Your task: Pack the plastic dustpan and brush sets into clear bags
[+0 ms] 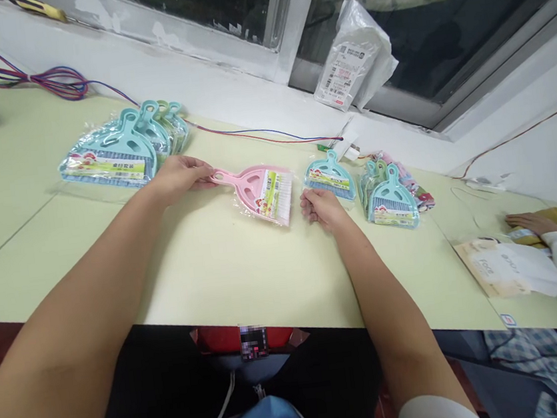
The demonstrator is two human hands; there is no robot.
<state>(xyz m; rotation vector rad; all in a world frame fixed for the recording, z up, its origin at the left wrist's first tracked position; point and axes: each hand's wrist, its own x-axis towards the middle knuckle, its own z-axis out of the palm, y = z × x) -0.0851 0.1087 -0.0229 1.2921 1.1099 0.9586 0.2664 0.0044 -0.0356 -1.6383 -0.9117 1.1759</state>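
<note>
My left hand pinches the handle end of a pink dustpan-and-brush set. That set lies in clear wrapping with a printed label and white bristles toward the right. Just beyond its bristle end, my right hand has its fingers curled in, and I see nothing in them. Right behind those fingers is a single blue dustpan-and-brush set; whether they touch its wrapping I cannot tell. Left of my left hand, several wrapped blue and green sets overlap in a row.
More wrapped sets lie at the right beside patterned cloth. A co-worker's hand is farther right, near a paper packet. Coiled wire lies back left. A screwdriver and a plastic-wrapped package rest on the window ledge.
</note>
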